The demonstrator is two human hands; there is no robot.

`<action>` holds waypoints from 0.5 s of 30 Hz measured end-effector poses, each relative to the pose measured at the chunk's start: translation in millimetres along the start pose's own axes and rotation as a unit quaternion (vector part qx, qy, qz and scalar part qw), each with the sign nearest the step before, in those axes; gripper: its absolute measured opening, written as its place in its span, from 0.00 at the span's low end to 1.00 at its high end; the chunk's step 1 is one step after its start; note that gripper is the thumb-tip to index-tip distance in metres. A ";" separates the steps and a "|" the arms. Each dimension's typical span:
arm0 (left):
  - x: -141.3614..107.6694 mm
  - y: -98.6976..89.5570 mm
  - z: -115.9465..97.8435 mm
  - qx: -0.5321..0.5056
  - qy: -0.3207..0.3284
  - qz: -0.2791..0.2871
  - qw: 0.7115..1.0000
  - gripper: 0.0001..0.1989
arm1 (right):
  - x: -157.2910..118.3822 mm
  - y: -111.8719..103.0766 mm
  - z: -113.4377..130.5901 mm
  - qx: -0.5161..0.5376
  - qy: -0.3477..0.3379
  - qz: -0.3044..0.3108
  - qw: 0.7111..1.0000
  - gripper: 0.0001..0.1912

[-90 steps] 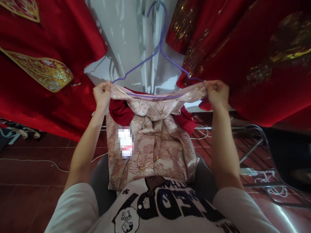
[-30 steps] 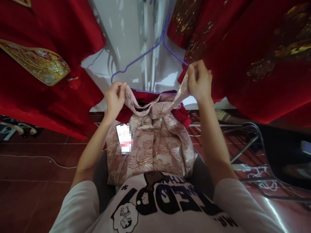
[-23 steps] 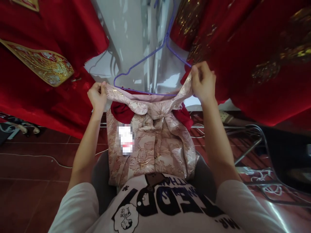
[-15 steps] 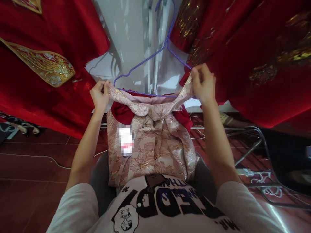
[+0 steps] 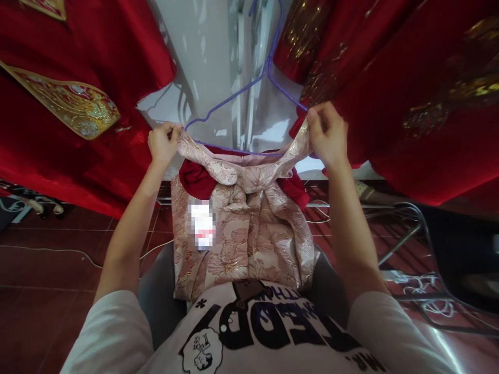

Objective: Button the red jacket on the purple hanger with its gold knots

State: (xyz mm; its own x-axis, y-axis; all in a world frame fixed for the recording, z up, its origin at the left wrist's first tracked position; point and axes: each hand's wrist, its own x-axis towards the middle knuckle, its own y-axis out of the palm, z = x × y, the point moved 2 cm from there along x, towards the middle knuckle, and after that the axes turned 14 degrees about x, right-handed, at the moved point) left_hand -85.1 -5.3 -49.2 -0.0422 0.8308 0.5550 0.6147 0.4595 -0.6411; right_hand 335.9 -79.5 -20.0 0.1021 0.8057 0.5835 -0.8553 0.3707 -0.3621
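Head view: left hand (image 5: 162, 143) and right hand (image 5: 326, 134), each grip pinched shut on pink brocade garment (image 5: 241, 228), stretching its top edge along purple hanger (image 5: 241, 93); garment drapes over lap.

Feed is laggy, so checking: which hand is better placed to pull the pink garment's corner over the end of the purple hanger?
Probably the left hand: it pinches the pink garment right at the purple hanger's bare left end. The right hand grips fabric already at the other end.

Garment shop: hanging red embroidered gowns (image 5: 409, 93).
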 end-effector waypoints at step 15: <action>35.5 17.4 -43.8 -0.083 0.043 -0.005 0.996 0.22 | 3.4 6.9 -15.3 0.085 -0.031 -0.002 0.996 0.18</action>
